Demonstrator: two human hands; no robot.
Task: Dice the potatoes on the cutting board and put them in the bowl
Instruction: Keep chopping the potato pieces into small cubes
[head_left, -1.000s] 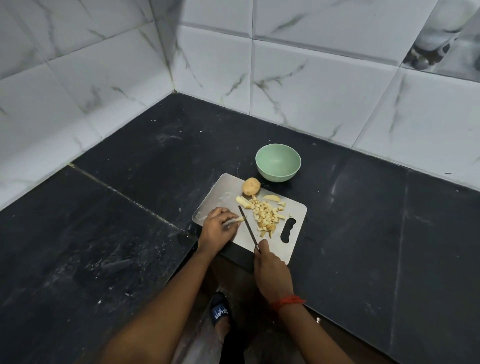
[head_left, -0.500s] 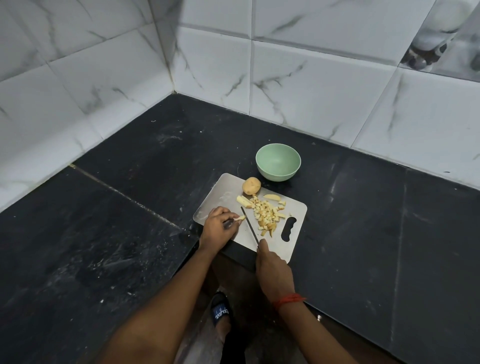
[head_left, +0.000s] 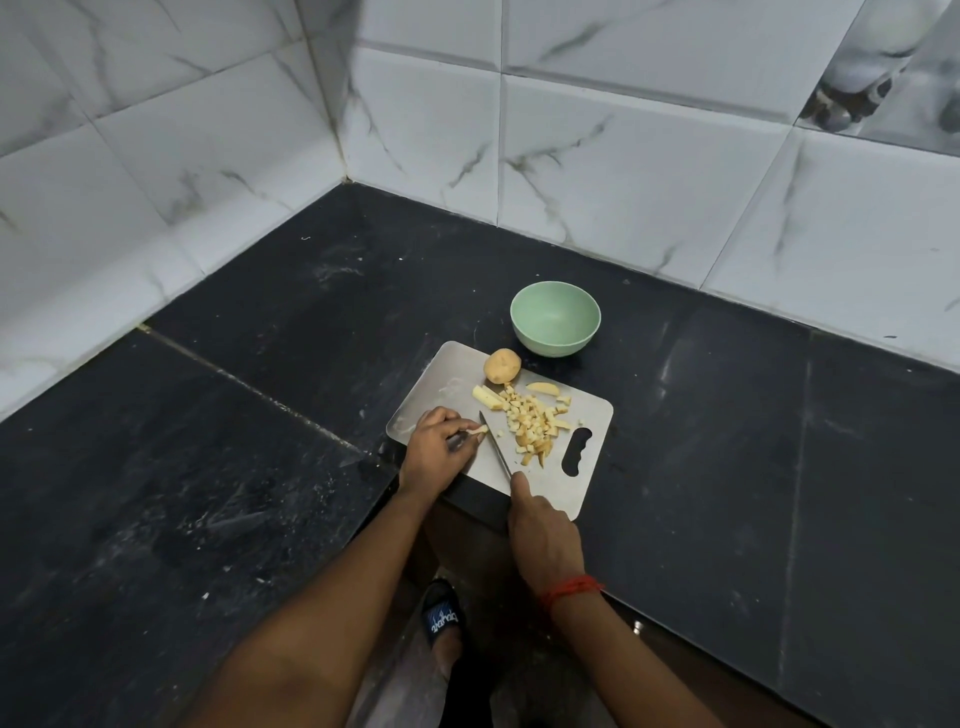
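**Dicing mid-strip, bowl unfilled**

Little has shifted in the last second. The right hand (head_left: 543, 535) keeps its grip closed round the handle of the slim dark kitchen knife (head_left: 496, 446), blade on the rectangular steel cutting board (head_left: 452, 374). The left hand (head_left: 436, 452) still pinches a pale potato strip (head_left: 478, 430) beside the blade. Diced yellow potato pieces (head_left: 535, 423) sit heaped on the board, and a whole brown potato (head_left: 502, 365) lies at its far edge. The pale green round bowl (head_left: 555, 318) on the black stone tabletop (head_left: 260, 467) looks empty, so much work likely remains.

One bit of lettering
White brand script on the blue sandal strap (head_left: 440, 618), too blurred to read.
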